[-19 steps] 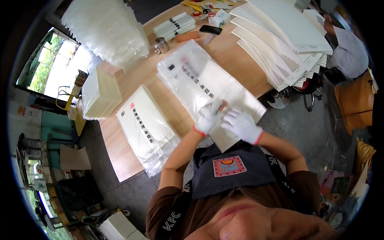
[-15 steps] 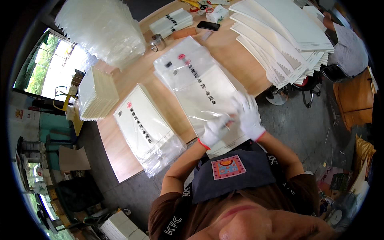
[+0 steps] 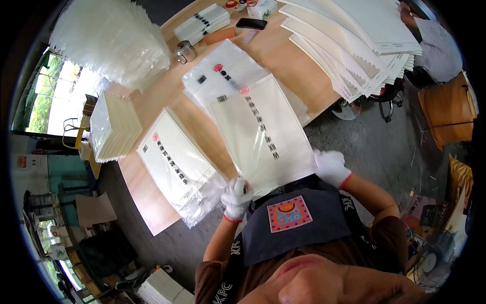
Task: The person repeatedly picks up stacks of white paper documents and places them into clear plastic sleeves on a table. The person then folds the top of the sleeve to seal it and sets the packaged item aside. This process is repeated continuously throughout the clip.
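A clear plastic bag (image 3: 283,114) with cream paper inside and black printing down its middle lies tilted in front of me. My left hand (image 3: 236,197), in a white glove with a red cuff, is closed at the bag's near left corner. On the near right edge, my right hand (image 3: 332,168), gloved the same way, pinches the bag. Beneath its far end is a pile of clear printed bags (image 3: 205,93). To the left, a stack of paper-filled bags (image 3: 169,159) has loose plastic at its near end, close to my left hand.
Fanned cream paper sheets (image 3: 349,55) cover the far right. A tall pile of clear bags (image 3: 109,45) and a paper block (image 3: 114,126) stand at left. A glass jar (image 3: 186,52), phone (image 3: 251,24) and rolled bags (image 3: 202,25) lie farther back. Another person's sleeve (image 3: 438,50) shows at right.
My hands have moved apart, the left toward the lower left, the right slightly right and down. The paper-filled bag now lies nearer me, offset from the pile beneath it.
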### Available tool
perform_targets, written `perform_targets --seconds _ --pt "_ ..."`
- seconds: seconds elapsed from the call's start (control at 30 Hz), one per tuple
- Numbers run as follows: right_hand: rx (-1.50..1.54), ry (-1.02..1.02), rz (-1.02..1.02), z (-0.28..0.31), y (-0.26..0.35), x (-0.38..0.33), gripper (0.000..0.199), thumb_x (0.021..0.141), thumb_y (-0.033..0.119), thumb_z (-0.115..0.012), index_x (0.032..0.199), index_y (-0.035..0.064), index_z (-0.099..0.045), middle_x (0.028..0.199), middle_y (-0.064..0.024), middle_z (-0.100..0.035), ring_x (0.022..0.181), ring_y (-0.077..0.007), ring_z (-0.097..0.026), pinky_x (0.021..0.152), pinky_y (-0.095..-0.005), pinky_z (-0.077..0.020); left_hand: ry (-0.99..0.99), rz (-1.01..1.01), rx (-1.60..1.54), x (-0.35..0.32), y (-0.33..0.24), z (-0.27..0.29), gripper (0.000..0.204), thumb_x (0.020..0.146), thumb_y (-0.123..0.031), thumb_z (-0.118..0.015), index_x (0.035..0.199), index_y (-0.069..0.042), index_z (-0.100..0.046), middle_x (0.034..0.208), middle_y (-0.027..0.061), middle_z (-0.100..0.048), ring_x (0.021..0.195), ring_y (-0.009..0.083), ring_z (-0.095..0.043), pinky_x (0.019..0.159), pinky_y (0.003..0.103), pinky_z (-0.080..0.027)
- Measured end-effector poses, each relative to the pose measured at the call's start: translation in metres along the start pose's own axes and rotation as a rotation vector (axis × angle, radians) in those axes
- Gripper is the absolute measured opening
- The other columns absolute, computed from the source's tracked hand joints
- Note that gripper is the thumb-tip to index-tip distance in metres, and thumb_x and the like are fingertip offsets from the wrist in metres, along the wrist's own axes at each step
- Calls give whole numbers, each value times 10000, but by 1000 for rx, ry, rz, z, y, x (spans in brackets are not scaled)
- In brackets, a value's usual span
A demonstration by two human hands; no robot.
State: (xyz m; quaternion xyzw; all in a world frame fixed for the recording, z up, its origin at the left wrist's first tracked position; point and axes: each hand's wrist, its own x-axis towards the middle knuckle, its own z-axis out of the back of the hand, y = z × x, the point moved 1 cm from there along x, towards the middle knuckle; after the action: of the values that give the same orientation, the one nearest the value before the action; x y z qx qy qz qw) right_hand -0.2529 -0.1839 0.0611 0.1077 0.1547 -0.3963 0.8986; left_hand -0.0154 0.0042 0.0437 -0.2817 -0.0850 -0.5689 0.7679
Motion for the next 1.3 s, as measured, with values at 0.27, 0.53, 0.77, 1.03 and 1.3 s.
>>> perform_targets --seconds 0.27,0.53,0.77,1.03,1.3 --pt "-99 -140 278 -9 -22 -19 207 785 241 -525 722 72 -627 644 -146 -632 533 -305 -632 413 -410 -470 87 77 -219 -13 -10 0 215 608 -72 -704 696 -135 -518 679 39 -537 539 234 -554 462 358 -438" --pt "953 -47 88 -13 -47 26 384 885 394 -521 1051 56 -596 821 -102 -667 790 -235 -654 659 -362 -512 -110 185 -100 28 6 -4 207 617 -32 -680 696 -125 -512 720 39 -546 556 255 -565 471 380 -440" --pt "1848 34 43 -69 -1 88 335 939 221 -525 1173 -13 -573 1022 -48 -645 931 -113 -596 842 -258 -464 224 474 -208 -131 39 -22 157 719 -38 -642 798 -69 -510 709 53 -533 538 214 -531 498 340 -444" --pt "1297 793 176 -82 -69 40 253 859 283 -621 923 40 -650 705 -35 -629 495 -92 -517 448 -245 -429 153 1307 -1471 -67 47 -96 308 959 -337 -467 1029 -50 -556 940 45 -577 815 123 -567 714 267 -471" --pt "1547 337 18 -50 -28 53 339 932 269 -521 1213 80 -523 866 -19 -604 648 -83 -565 578 -214 -474 63 817 -512 14 7 -6 511 921 -262 -558 1289 76 -453 1267 209 -519 1173 262 -496 979 332 -390"
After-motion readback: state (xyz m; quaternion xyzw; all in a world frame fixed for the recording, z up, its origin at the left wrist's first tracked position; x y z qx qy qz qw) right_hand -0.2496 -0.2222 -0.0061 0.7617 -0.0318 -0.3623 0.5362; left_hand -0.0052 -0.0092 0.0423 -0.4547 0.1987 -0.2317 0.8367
